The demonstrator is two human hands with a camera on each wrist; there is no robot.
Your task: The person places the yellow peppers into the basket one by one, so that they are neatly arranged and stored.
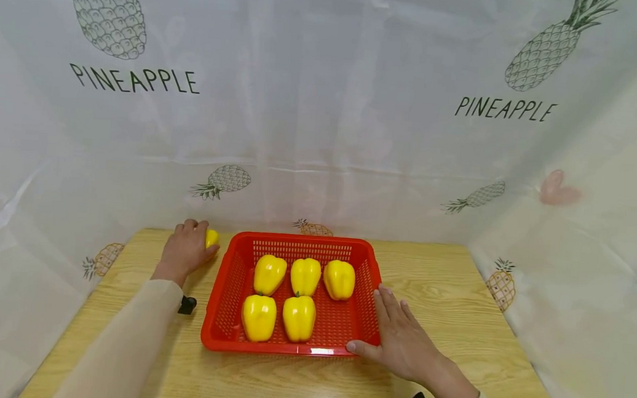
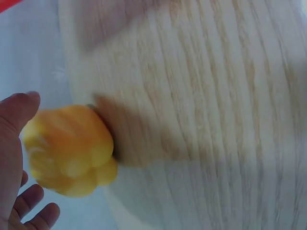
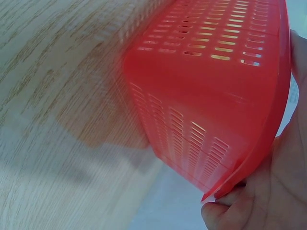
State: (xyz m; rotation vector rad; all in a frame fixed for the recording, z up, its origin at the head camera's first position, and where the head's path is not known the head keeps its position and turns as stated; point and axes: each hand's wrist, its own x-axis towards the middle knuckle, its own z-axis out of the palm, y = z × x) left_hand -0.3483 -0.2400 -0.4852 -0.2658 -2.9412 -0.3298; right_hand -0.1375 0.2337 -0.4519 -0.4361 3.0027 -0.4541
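Note:
At the table's back left, my left hand [image 1: 185, 248] holds a yellow bell pepper [image 1: 212, 238], mostly covered by the hand in the head view. In the left wrist view, the thumb lies along one side of this pepper [image 2: 72, 148] and the fingers bend behind the other. A red perforated plastic basket [image 1: 335, 352] contains several yellow bell peppers [image 1: 258, 318] in two rows. My right hand [image 1: 405, 344] rests on the basket's near right corner, fingers extended along the right rim and thumb on the front rim. The right wrist view shows the basket's outer wall [image 3: 230, 91] beside the palm.
The wood-grain table [image 1: 430, 262] extends on both sides of the basket. A white curtain [image 1: 323, 131] printed with pineapples hangs behind and around it, close to the back edge. Black wrist straps [image 1: 187, 305] show at both sleeves.

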